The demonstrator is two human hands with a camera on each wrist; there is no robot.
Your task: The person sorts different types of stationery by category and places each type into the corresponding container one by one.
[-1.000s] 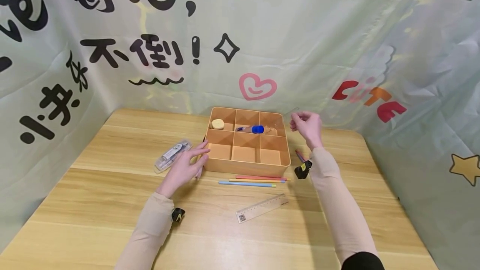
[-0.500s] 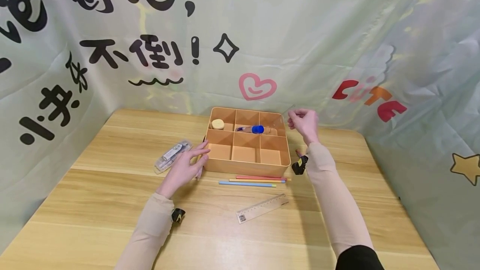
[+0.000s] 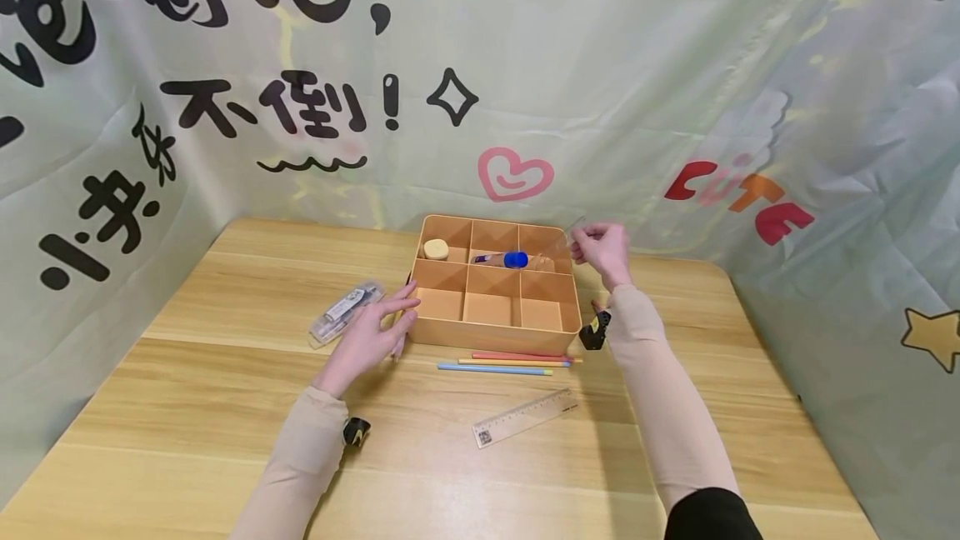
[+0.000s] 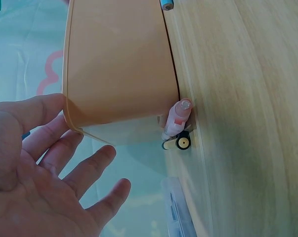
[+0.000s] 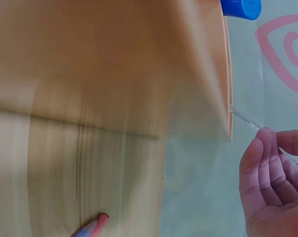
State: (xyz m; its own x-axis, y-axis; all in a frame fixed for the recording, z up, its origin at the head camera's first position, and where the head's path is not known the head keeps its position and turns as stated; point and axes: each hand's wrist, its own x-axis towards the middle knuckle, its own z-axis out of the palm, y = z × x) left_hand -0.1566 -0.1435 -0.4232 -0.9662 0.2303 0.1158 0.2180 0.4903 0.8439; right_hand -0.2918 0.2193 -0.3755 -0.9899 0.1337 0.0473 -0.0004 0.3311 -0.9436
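A tan six-compartment box (image 3: 495, 333) stands on the table. My left hand (image 3: 363, 348) has its fingers spread, with some fingertips touching the box's left rim, as the left wrist view also shows on the box (image 4: 119, 59). Above the back right corner, my right hand (image 3: 606, 252) pinches a thin transparent piece (image 5: 246, 118) between thumb and fingers; it slants down toward the back right compartment. How far it reaches inside is hard to tell. A blue-capped tube (image 3: 515, 259) lies across the back middle and right compartments. A cream block (image 3: 436, 249) sits back left.
Several coloured pencils (image 3: 495, 368) lie before the box, with a clear ruler (image 3: 525, 417) nearer me. A transparent case (image 3: 345, 312) is left of my left hand. Beside the box's left end are a pink pen-like item (image 4: 177, 118) and a black-and-cream one (image 4: 182, 142). Red and blue tips (image 5: 102, 219) show right.
My right hand has moved left, closer to the box's back right corner, carrying the transparent piece. My left hand has stayed in place.
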